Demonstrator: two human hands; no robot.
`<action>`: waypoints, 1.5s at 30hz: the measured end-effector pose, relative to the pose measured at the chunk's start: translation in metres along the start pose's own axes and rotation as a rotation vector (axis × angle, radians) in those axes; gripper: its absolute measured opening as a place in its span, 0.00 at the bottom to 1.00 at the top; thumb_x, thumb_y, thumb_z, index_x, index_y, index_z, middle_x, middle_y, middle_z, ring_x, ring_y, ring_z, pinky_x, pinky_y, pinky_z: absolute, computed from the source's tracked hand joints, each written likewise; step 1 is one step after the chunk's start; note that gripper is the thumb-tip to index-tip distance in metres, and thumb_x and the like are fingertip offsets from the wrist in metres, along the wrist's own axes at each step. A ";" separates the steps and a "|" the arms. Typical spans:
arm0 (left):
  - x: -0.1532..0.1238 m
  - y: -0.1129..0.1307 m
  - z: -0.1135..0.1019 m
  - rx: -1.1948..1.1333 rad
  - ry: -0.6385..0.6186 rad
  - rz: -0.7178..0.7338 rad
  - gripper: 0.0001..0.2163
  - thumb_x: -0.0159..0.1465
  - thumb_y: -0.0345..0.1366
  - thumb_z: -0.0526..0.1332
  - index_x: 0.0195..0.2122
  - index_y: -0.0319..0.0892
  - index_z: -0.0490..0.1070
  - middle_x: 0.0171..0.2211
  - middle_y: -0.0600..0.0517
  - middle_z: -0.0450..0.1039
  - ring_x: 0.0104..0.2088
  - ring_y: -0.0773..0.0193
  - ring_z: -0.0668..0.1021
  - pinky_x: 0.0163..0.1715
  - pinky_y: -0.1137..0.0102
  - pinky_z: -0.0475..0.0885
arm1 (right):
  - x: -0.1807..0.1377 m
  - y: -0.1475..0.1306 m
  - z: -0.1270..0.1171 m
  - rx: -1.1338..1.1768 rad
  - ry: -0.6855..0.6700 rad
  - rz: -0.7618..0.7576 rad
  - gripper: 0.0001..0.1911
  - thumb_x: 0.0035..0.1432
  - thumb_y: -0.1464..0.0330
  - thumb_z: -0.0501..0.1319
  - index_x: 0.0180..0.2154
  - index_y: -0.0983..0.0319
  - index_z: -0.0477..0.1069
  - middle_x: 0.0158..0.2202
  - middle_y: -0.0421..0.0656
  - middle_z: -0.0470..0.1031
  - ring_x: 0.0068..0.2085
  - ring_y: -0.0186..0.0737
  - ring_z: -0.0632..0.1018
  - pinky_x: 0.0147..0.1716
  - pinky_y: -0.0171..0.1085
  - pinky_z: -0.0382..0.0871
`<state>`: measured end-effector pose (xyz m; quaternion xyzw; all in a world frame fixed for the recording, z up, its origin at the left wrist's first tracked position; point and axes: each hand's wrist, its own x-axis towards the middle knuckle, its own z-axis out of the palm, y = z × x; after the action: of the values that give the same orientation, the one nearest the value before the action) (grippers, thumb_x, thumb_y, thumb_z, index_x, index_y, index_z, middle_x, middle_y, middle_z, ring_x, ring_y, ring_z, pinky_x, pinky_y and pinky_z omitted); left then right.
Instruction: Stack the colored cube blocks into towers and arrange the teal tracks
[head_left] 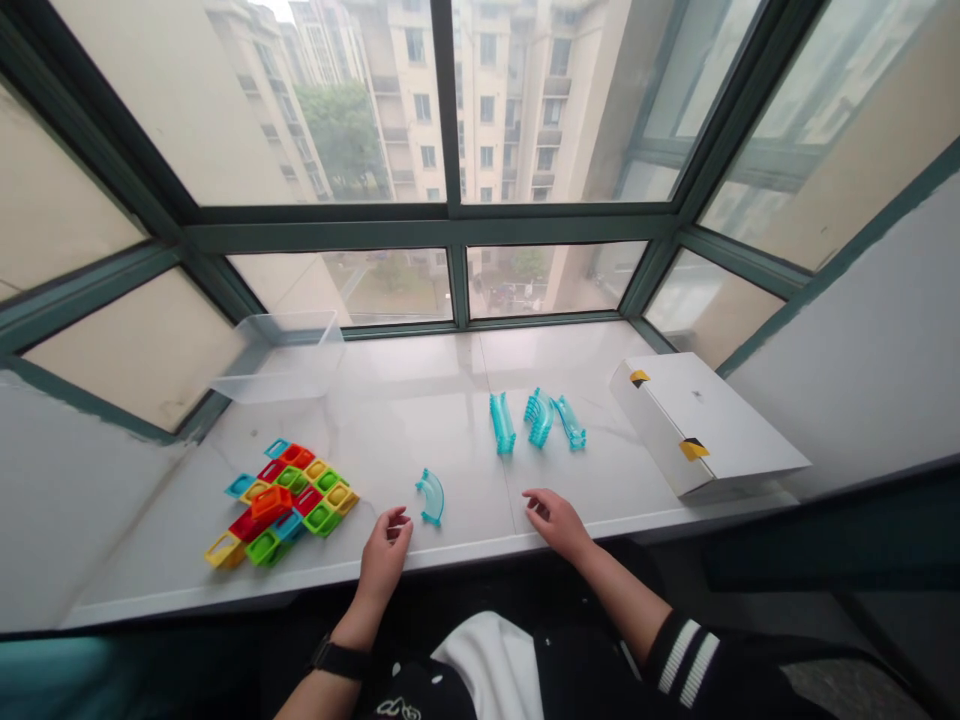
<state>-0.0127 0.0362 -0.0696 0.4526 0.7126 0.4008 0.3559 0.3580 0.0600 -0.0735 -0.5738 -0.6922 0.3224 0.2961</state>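
Observation:
My left hand [385,553] rests on the front edge of the white sill [420,420], fingers loosely curled and holding nothing. Just right of its fingertips lies a curved teal track piece [432,496]. My right hand [553,519] lies flat on the sill with fingers spread, empty. Beyond it lie three more teal track pieces [536,418] side by side. To the left of my left hand sits a cluster of colourful plastic blocks [285,498] in red, green, yellow, orange and blue.
A clear plastic tub [281,358] stands at the back left of the sill. A white cardboard box [701,425] with yellow tape lies at the right. Window frames [450,225] close in the sill behind and on both sides.

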 end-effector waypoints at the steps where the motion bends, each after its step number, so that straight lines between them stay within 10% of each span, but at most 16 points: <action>1: -0.001 -0.001 0.003 -0.013 -0.017 0.000 0.25 0.57 0.56 0.64 0.48 0.44 0.75 0.44 0.46 0.81 0.41 0.51 0.83 0.45 0.56 0.81 | 0.006 -0.010 0.008 -0.004 -0.056 -0.029 0.16 0.64 0.68 0.60 0.52 0.57 0.77 0.43 0.44 0.81 0.39 0.42 0.82 0.45 0.42 0.78; 11: -0.008 0.010 0.028 0.060 -0.162 0.035 0.25 0.64 0.38 0.63 0.63 0.43 0.68 0.57 0.42 0.80 0.55 0.53 0.82 0.61 0.55 0.74 | 0.034 -0.084 0.084 -0.272 -0.342 -0.250 0.34 0.60 0.68 0.68 0.67 0.51 0.67 0.57 0.48 0.76 0.53 0.49 0.80 0.51 0.41 0.74; 22: -0.022 0.041 0.082 0.058 -0.594 0.372 0.24 0.63 0.39 0.65 0.62 0.50 0.72 0.59 0.46 0.79 0.56 0.52 0.81 0.62 0.54 0.73 | 0.017 -0.022 0.039 -0.296 -0.015 -0.168 0.10 0.63 0.68 0.67 0.47 0.57 0.77 0.48 0.46 0.79 0.50 0.47 0.79 0.54 0.44 0.73; 30: 0.018 0.031 0.070 0.439 -0.230 0.474 0.18 0.66 0.37 0.58 0.57 0.45 0.75 0.60 0.43 0.75 0.63 0.46 0.73 0.68 0.49 0.65 | -0.004 0.014 0.002 -0.312 0.106 -0.079 0.05 0.65 0.68 0.65 0.44 0.57 0.77 0.45 0.46 0.79 0.49 0.49 0.79 0.54 0.46 0.73; 45: 0.029 -0.004 0.074 0.804 -0.065 0.776 0.20 0.74 0.40 0.53 0.63 0.41 0.72 0.66 0.39 0.69 0.67 0.45 0.70 0.68 0.50 0.63 | -0.010 0.015 -0.048 -0.263 0.090 -0.285 0.13 0.68 0.72 0.58 0.45 0.54 0.80 0.43 0.45 0.83 0.45 0.48 0.82 0.48 0.46 0.78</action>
<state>0.0404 0.0805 -0.1084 0.7941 0.5789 0.1851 0.0036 0.4058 0.0567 -0.0562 -0.5177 -0.7886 0.1579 0.2918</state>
